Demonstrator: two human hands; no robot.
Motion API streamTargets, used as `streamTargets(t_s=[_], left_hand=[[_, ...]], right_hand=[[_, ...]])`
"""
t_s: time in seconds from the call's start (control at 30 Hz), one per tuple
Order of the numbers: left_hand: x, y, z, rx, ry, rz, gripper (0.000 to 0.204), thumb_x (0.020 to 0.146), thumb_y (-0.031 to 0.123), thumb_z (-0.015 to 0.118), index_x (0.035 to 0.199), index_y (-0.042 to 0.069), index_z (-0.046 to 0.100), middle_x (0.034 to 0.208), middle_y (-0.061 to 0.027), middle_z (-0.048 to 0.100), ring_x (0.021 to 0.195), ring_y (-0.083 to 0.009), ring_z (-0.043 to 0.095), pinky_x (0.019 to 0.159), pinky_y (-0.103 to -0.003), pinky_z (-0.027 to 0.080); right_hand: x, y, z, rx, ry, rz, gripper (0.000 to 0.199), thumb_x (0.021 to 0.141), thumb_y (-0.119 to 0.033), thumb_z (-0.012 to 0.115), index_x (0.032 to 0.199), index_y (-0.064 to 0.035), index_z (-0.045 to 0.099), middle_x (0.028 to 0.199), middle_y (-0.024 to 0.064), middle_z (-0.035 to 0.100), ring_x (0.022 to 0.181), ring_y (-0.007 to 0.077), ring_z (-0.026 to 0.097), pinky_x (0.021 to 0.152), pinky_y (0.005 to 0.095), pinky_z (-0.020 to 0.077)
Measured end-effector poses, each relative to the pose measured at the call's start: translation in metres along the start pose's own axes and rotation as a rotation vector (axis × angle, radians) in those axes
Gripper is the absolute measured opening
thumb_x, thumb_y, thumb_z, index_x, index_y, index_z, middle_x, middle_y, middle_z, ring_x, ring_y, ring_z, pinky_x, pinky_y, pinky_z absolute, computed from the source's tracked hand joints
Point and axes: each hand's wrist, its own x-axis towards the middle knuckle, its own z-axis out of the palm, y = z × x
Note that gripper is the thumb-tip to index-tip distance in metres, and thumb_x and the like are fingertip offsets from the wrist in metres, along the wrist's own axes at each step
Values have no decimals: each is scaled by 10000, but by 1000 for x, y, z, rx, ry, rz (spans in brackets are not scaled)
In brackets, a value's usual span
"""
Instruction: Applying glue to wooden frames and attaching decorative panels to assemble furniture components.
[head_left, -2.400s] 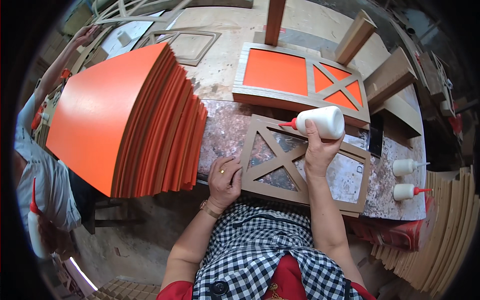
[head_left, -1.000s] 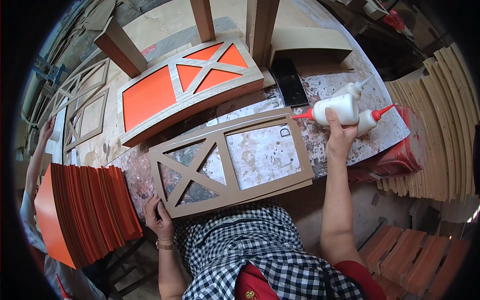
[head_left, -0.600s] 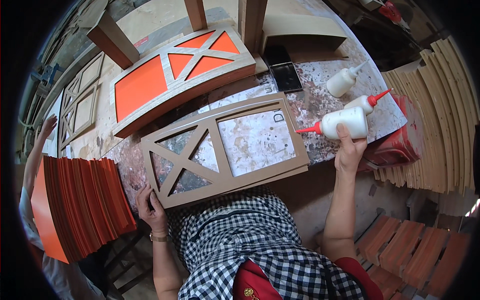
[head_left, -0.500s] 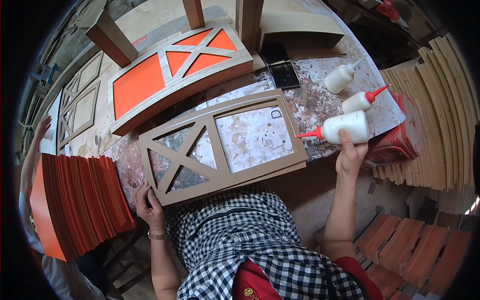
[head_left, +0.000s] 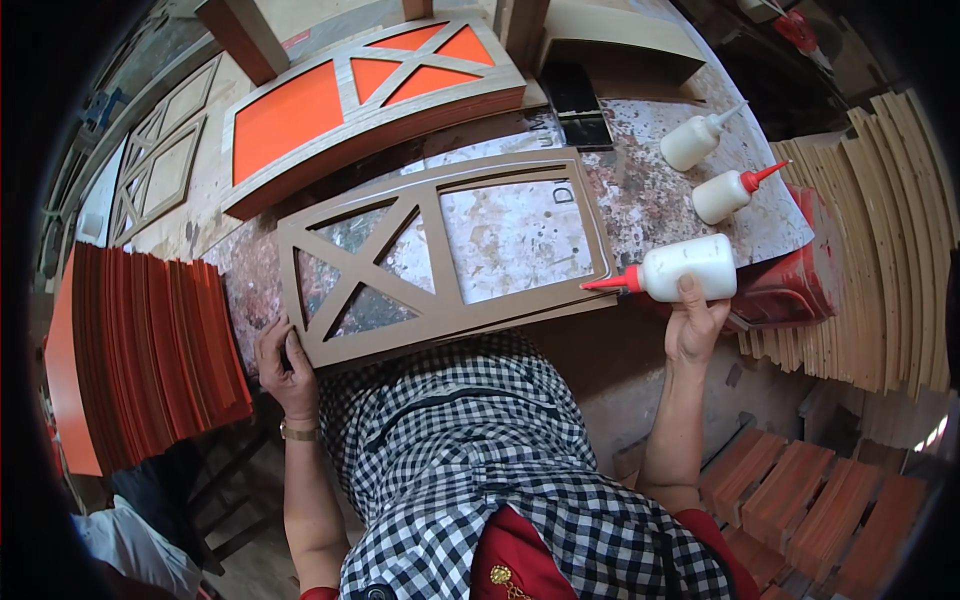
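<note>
A brown cut-out frame panel point(head_left: 437, 252) lies at the table's near edge, with an X on its left half and a rectangular opening on its right. A second brown piece shows beneath its near right edge. My right hand point(head_left: 697, 322) is closed around a white glue bottle point(head_left: 692, 267) held sideways. Its red nozzle points left, with the tip at the panel's right rail. A thin white line of glue runs along the far and right rails. My left hand point(head_left: 287, 372) grips the panel's near left corner, thumb and fingers bent.
Two more glue bottles, one red-tipped point(head_left: 722, 198) and one white-tipped point(head_left: 690, 143), lie at right. Beyond the panel sits an orange-backed framed stack point(head_left: 370, 110). Orange boards point(head_left: 150, 355) stand at left, wooden strips point(head_left: 880, 250) at right. A black case point(head_left: 580, 120) lies at the back.
The bottle's nozzle tip has moved nearer along the panel's right rail, with more white glue behind it. The view has shifted, and the other person's arm at far left has left the picture.
</note>
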Motion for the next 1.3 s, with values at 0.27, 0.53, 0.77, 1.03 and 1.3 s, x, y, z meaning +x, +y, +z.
streamTargets(t_s=[0.27, 0.53, 0.77, 1.03, 1.3], left_hand=[[1, -1, -2, -79, -12, -24, 196, 821, -4, 557, 1010, 19, 602, 1064, -106, 611, 965, -247, 560, 868, -319, 440], [-10, 3, -26, -85, -45, -31, 340, 753, 28, 640, 1087, 31, 581, 1118, -105, 587, 1079, -264, 507, 945, -351, 401], [-17, -8, -35, -210, -134, -23, 468, 669, 75, 721, 1112, 42, 573, 1150, -102, 570, 1111, -273, 488, 990, -378, 372], [-24, -21, -30, -199, -105, 21, 501, 664, 96, 734, 1133, 44, 566, 1158, -110, 548, 1084, -279, 498, 1005, -392, 360], [-26, -24, -29, -188, -70, 35, 528, 668, 109, 735, 1158, 34, 552, 1158, -120, 531, 1063, -281, 504, 1003, -394, 363]], right_hand=[[-29, 14, 64, 63, -175, 96, 441, 777, 51, 620, 1191, 0, 478, 1067, 105, 585, 912, 186, 595, 845, 281, 477], [-56, 27, 133, 107, -284, 172, 469, 746, 75, 636, 1182, -3, 483, 1036, 106, 593, 887, 187, 596, 823, 279, 480], [-78, 34, 182, 90, -392, 237, 465, 740, 79, 636, 1174, -1, 490, 1025, 107, 598, 869, 191, 599, 810, 280, 481], [-99, 47, 236, 95, -493, 314, 464, 719, 62, 676, 1146, 12, 502, 964, 120, 615, 811, 195, 614, 741, 267, 505], [-98, 60, 285, 57, -652, 292, 423, 735, 12, 687, 1117, 24, 507, 953, 125, 616, 798, 195, 608, 726, 259, 506]])
